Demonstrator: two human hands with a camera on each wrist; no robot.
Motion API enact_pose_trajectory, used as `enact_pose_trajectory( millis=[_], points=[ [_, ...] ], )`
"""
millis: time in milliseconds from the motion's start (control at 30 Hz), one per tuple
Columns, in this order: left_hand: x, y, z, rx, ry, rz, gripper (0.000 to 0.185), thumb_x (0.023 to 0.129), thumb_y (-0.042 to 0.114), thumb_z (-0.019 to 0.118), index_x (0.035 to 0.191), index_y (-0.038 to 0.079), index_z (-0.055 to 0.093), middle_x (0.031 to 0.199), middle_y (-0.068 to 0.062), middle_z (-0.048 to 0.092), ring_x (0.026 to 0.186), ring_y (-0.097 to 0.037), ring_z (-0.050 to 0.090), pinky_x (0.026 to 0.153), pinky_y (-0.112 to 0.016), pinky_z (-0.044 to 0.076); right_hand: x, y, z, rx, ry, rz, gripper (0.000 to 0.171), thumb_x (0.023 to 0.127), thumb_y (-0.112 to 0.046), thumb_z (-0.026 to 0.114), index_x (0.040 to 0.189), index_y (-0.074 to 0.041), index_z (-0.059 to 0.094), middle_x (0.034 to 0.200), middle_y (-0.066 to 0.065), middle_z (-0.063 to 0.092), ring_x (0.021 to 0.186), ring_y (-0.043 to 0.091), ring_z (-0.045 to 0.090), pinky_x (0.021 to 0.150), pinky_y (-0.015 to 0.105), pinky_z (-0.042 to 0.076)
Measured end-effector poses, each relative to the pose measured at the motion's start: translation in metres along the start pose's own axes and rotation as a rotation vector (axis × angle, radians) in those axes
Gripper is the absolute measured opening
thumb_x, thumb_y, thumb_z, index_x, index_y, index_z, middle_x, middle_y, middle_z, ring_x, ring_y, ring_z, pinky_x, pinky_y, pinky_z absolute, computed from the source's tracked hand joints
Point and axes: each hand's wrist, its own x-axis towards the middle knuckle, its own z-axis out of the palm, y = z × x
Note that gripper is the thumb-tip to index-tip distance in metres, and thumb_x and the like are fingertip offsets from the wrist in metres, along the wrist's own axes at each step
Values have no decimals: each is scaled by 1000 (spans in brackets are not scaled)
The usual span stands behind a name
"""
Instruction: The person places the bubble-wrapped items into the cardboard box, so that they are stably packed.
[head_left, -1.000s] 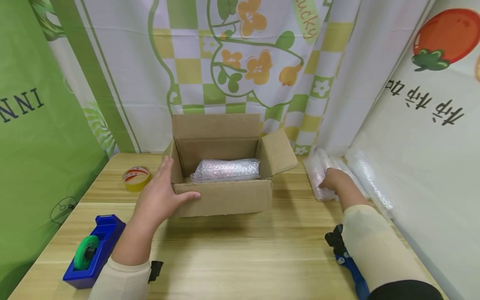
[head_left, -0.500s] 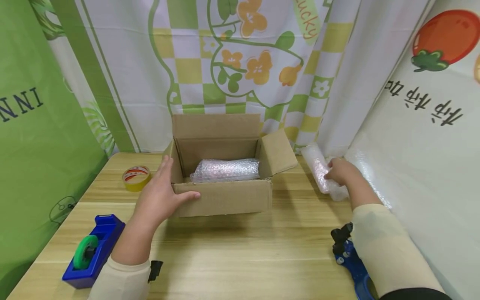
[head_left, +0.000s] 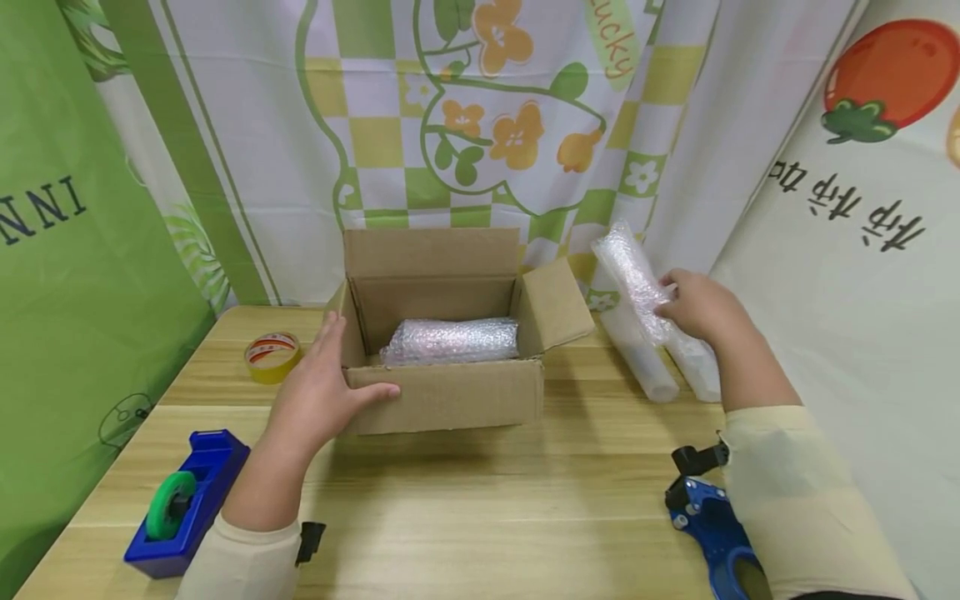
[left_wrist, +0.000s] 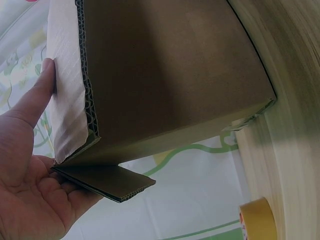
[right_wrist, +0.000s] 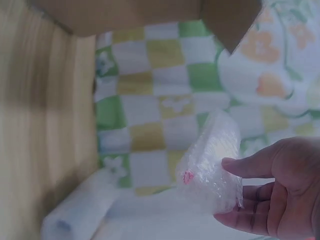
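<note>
On the desk, centre: an open cardboard box (head_left: pixel 446 367) stands on the wooden desk (head_left: pixel 480 492), its flaps up, with one bubble-wrapped bundle (head_left: pixel 452 340) lying across its floor.
Left hand: the left hand (head_left: pixel 318 396) rests against the box's near-left corner, fingers fairly straight and spread; the thumb lies along the front wall and the fingers up the left side. The left wrist view shows the palm (left_wrist: pixel 30 185) under a side flap and the index finger laid on the box's side wall (left_wrist: pixel 62 100).
Right hand: the right hand (head_left: pixel 697 307) holds a bubble-wrapped roll (head_left: pixel 633 279) clear of the desk, right of the box and tilted, its upper end toward the curtain. The right wrist view shows the thumb and fingers (right_wrist: pixel 272 190) curled round the roll's end (right_wrist: pixel 212 165).
Below the right hand: two more wrapped rolls (head_left: pixel 663 362) lie side by side on the desk by the right wall.
Left side of desk: a roll of tape (head_left: pixel 273 355) lies near the box's left side; a blue tape dispenser (head_left: pixel 187 500) sits at the near-left edge.
Near right: a blue tool (head_left: pixel 708 525) lies by the right sleeve, partly hidden.
Behind: a curtain (head_left: pixel 480 125) printed with green and yellow checks and flowers.
</note>
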Motion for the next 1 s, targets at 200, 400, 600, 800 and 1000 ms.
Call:
enact_pose_trajectory(
  millis=[200,400,600,800,1000],
  points=[
    [0,-1,0,0,-4,-7,128,70,71,73,158,6,7,165,-13,3,145,-45,24,107,-63,34,-9,-29,-15,-11,87,-50,51,97,-21,59,140,2,44,131,32,52,118,51,49,96,67,38],
    [0,0,-1,2,-7,-6,129,69,73,72,159,6,6,165,-13,4,146,-44,22,108,-63,33,-22,-59,-26,-51,178,-108,50,98,-19,58,143,-3,44,133,28,52,120,47,48,97,66,38],
    [0,-1,-1,2,-4,-2,129,70,73,71,159,6,6,165,-13,3,146,-44,23,108,-63,33,-37,-94,-29,-82,241,-239,48,96,-15,62,142,-10,49,132,22,53,118,42,51,95,62,42],
    [0,-1,0,2,-8,-7,129,69,74,71,159,7,5,165,-12,2,146,-45,22,108,-63,33,-43,-126,-17,-102,301,-424,47,90,-7,68,136,-15,58,124,14,59,117,37,53,93,56,46],
    [1,-2,1,-2,-12,-11,129,70,73,72,159,8,4,166,-11,1,146,-44,22,109,-63,32,-41,-148,0,-112,342,-585,47,85,-4,73,129,-15,64,121,9,61,119,32,53,98,47,47]
  ],
)
